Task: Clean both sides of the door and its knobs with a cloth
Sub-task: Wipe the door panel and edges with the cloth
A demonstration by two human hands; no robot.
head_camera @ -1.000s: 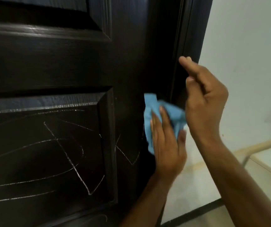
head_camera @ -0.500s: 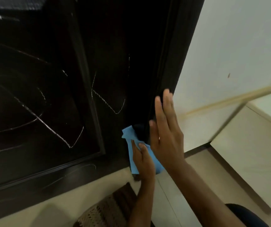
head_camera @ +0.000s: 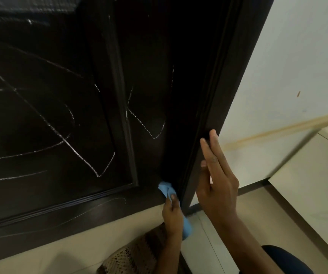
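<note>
My dark door (head_camera: 60,115), its lower panel crossed with white chalk marks (head_camera: 76,153), fills most of the view down to its bottom rail above the pale floor (head_camera: 228,224), with the dark frame (head_camera: 236,86) running up its right edge against the white wall (head_camera: 297,66). No knob shows from here. A brown woven mat (head_camera: 137,254) lies on the floor below the door's bottom right corner. My right hand (head_camera: 216,186) stands upright just beside the frame near its foot, fingers (head_camera: 210,151) straight and close together, holding nothing; I cannot tell whether they touch the wood. My left hand (head_camera: 172,214) reaches up from below with the wrist bent toward the door, fingers curled around the blue cloth (head_camera: 166,189), pushing its bunched upper end into the door's bottom right corner where it meets the frame, while a loose tail hangs out below the palm. I judge the cloth light, soft and limp, so it is best gathered into a wad under the fingertips rather than held by an edge. The door itself looks stiff and heavy, likely to take firm rubbing, and the chalk across the panel is not yet wiped
</note>
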